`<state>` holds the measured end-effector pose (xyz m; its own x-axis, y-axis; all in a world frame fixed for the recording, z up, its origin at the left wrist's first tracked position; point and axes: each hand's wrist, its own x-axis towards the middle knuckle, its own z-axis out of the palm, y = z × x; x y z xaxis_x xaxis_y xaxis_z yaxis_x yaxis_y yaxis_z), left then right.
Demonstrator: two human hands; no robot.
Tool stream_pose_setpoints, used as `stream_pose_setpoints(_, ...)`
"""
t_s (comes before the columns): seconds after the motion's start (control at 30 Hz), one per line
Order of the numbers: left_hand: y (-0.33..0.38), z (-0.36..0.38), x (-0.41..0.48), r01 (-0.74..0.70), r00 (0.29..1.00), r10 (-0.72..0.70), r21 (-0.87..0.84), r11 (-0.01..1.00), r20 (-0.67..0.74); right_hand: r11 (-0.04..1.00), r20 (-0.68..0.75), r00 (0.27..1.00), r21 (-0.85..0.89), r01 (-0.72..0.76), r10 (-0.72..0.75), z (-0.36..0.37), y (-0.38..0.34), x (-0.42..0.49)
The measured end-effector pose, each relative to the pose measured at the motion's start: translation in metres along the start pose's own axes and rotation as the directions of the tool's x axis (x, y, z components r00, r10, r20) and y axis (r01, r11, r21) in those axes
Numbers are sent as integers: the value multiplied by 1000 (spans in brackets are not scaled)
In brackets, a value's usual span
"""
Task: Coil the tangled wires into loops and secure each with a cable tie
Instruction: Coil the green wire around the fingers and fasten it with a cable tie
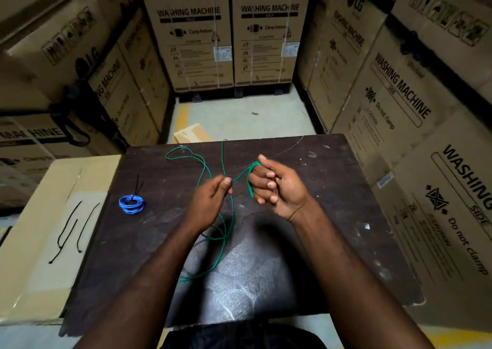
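Far left, a pale cardboard box [40, 255] butts against the table; loose black cable ties [79, 242] lie on its top.

On the dark, scuffed table [332, 215], left side, I note a blue wire coil [131, 204], already bound with a black tie.

Centre: the left hand [210, 197] pinches the green wire [232, 207] between thumb and fingers. Slack loops out toward the table's far edge and trails down between the forearms.

Just beside it, the right hand [277, 186] is palm up with fingers curled. The green wire is wound round them in a few turns.

Washing machine cartons [399, 104] are stacked all round.
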<state>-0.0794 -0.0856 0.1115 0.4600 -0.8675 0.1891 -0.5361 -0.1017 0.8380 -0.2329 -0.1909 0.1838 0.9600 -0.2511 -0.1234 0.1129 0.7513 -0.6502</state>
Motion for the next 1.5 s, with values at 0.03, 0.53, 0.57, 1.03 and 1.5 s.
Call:
stream_pose_setpoints(0.03, -2, 1, 0, 5, 1000, -5, 6, 1000, 5, 998, -10, 999, 45, 38, -37, 0, -3, 1)
stream_pose_setpoints(0.53, 17, 13, -25, -76, 988, 65, 77, 994, 137, 855, -406, 756, -323, 406, -513, -27, -5, 36)
stream_pose_setpoints(0.57, 21, 11, -26, -94, 984, 79, 89, 992, 162, 847, -410, 751, -367, 384, -518, -31, -2, 40)
stream_pose_setpoints(1.03, 63, -34, 0, -258, 964, 228, 264, 929, 139, 476, -230, 878, -879, -3, -420, -43, 32, 33)
stream_pose_setpoints(1.5, 20, -36, 35, -45, 995, 59, 166, 985, -78, 891, -179, 978, -454, 20, -112, 6, 40, 4)
